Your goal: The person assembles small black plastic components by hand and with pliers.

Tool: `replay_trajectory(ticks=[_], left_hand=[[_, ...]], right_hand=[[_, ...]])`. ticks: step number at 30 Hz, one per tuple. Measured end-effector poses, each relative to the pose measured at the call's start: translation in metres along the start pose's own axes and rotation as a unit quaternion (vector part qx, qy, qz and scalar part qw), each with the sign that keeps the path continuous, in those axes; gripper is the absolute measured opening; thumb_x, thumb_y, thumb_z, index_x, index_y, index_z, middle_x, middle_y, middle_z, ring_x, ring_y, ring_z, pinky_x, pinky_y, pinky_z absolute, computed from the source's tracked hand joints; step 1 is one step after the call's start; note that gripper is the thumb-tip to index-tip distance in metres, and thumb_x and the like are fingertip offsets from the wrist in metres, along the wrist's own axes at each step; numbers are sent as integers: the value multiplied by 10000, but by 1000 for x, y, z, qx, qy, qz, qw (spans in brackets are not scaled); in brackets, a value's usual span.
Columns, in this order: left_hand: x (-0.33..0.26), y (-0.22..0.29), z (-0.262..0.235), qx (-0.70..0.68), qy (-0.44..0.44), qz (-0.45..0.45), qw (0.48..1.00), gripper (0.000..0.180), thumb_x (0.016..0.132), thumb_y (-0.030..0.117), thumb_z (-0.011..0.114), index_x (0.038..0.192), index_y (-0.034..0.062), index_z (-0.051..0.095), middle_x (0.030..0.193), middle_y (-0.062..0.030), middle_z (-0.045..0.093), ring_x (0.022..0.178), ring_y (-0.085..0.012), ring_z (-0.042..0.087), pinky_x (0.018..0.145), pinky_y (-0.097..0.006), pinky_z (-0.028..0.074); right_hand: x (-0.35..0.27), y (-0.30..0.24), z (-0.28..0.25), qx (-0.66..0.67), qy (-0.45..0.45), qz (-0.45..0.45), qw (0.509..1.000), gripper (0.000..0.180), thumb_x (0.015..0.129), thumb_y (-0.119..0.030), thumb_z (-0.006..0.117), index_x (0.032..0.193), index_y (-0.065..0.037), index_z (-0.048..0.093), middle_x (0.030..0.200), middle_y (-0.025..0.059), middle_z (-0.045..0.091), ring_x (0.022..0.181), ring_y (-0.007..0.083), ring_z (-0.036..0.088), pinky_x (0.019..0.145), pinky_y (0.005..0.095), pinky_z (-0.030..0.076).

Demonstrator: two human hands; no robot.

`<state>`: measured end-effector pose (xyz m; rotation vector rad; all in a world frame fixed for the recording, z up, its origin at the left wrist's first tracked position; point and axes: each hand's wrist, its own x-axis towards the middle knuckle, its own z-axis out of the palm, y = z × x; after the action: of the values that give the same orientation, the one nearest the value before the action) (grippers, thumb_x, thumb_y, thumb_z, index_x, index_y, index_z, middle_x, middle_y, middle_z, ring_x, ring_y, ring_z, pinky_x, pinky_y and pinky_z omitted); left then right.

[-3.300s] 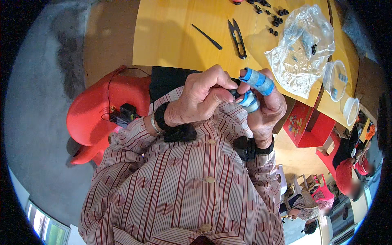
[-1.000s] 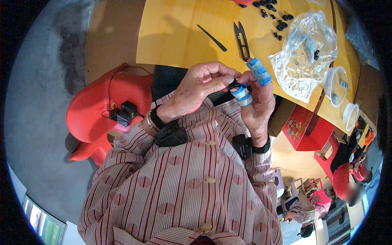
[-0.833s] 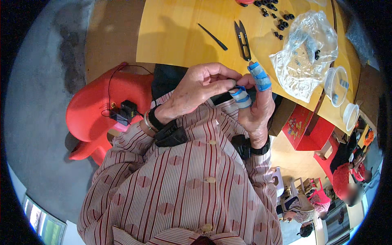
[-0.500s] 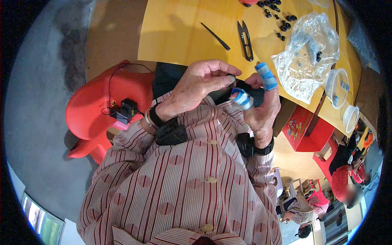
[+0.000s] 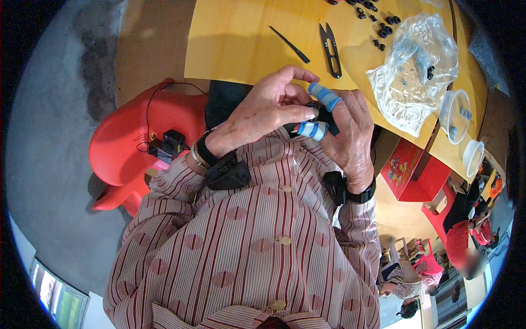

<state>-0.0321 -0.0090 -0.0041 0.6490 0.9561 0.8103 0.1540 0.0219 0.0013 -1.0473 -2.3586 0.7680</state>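
Small black part (image 5: 316, 112) pinched between both hands just above the shirt front, close to the desk (image 5: 235, 38) edge.

Left hand (image 5: 257, 118) closed over it from the left, thumb and forefinger pressing; right hand (image 5: 348, 134) cupped behind, its blue-taped fingers (image 5: 324, 96) bracing; exact form mostly hidden by the fingers. Judged light, stiff and easily dropped: best held at its sides with fingertips, the tape likely adding grip. On the desk beyond: black thread snips (image 5: 330, 48), a thin black tool (image 5: 290, 45), loose black pieces (image 5: 378, 13), a clear plastic bag (image 5: 413, 68).
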Motion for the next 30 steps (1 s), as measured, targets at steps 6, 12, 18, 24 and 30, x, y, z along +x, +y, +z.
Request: replay_trajectory(ticks=[6, 12, 18, 24, 30], left_hand=[[-1, 0, 0, -14, 6, -36, 999, 522, 796, 64, 658, 1255, 7, 415, 914, -49, 611, 827, -98, 581, 718, -245, 471], [-3, 2, -1, -26, 17, -51, 998, 542, 777, 60, 667, 1261, 22, 427, 891, -51, 630, 805, -104, 591, 723, -250, 470], [-5, 3, -3, -4, 20, -50, 999, 545, 768, 61, 674, 1256, 25, 434, 878, -51, 633, 792, -105, 592, 713, -244, 473], [-4, -3, -14, 54, -19, -47, 997, 573, 768, 71, 699, 1271, 18, 430, 955, -45, 584, 857, -103, 558, 765, -246, 468], [-13, -5, -14, 256, -53, 82, 962, 852, 616, 152, 833, 1338, 18, 401, 1070, -43, 529, 917, -153, 542, 832, -283, 459]], right_hand=[[0, 0, 2, 40, -21, -16, 999, 490, 594, -218, 791, 1027, -44, 644, 859, 82, 601, 780, 266, 564, 667, 357, 474], [-2, -5, 9, 76, 1, 16, 997, 374, 550, -104, 725, 884, 6, 597, 824, 109, 554, 749, 298, 520, 647, 376, 460], [-4, -8, 12, 59, -6, 46, 997, 431, 588, -122, 789, 985, -35, 646, 804, 73, 581, 741, 244, 545, 633, 338, 463], [-6, -9, 18, 79, 0, 86, 993, 390, 611, -70, 775, 977, -36, 645, 786, 72, 574, 696, 214, 559, 616, 315, 480], [-8, -14, 17, 161, -1, 169, 972, 312, 609, -68, 753, 888, -40, 616, 696, 85, 529, 612, 231, 536, 543, 321, 450]])
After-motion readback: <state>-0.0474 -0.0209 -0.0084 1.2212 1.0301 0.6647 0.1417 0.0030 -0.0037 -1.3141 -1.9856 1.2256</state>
